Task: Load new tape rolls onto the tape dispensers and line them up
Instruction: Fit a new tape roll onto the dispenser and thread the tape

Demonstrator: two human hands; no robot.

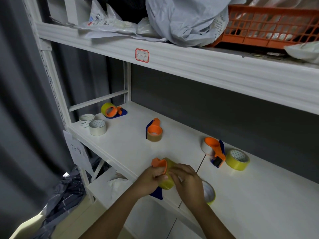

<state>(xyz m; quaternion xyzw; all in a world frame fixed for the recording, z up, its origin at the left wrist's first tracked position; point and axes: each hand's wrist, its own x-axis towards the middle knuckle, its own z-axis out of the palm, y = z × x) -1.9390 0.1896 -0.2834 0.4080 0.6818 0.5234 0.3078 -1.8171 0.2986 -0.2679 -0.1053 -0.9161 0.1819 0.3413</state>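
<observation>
Over the front edge of the white shelf (131, 149), my left hand (151, 178) grips an orange and blue tape dispenser (159, 163) with a yellow tape roll (168, 184) on it. My right hand (187, 180) holds that roll from the right. Three other loaded dispensers stand on the shelf: one with yellow tape (112, 110) at the back left, one with brown tape (154, 131) in the middle, one with white tape (213, 149) to the right. Loose rolls lie about: yellow (237, 159), another yellow (209, 192) behind my right wrist, and two white ones (97, 127), (86, 118).
The upper shelf (189, 66) overhangs, carrying an orange basket (269, 26) and grey mailing bags (186, 19). A white upright post (51, 80) stands at the left. Dark bags (65, 192) lie on the floor below.
</observation>
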